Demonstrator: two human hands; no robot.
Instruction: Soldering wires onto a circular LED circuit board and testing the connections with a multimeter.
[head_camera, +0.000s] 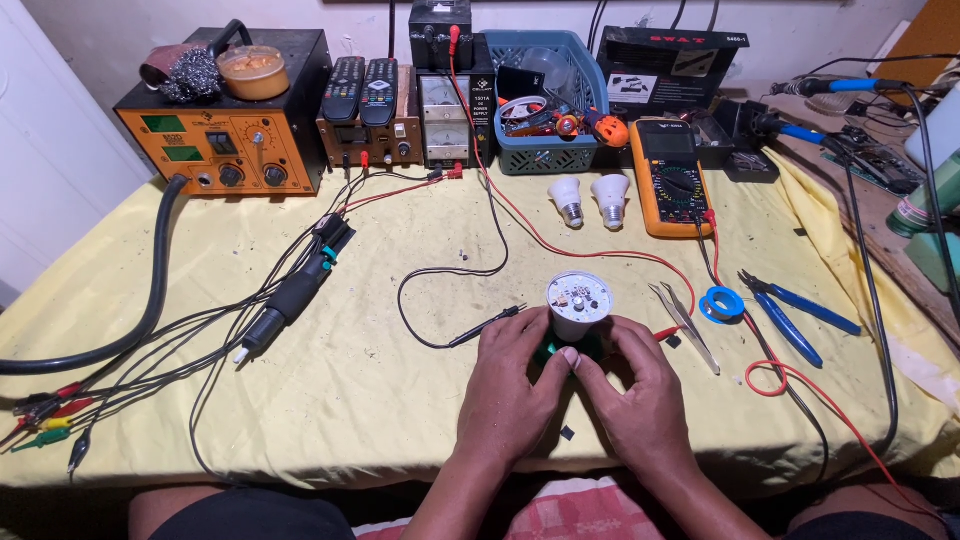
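Note:
Both my hands meet at the near middle of the table around an opened white lamp bulb body (578, 303) that stands upright on a green base. Its round circuit board faces up. My left hand (515, 385) wraps the bulb's left side, thumb against its lower front. From the right, my right hand (640, 390) closes on the bulb and the green base. A black probe (485, 324) lies just left of my left hand. The red probe tip (667, 332) pokes out beside my right hand.
Tweezers (685, 312), a blue solder reel (721, 303) and blue-handled pliers (800, 315) lie to the right. Two white bulbs (590, 200) and an orange multimeter (668, 178) sit behind. An orange soldering station (225, 140), a power supply (445, 120), a blue basket (550, 150) and a soldering handle (290, 300) are also here.

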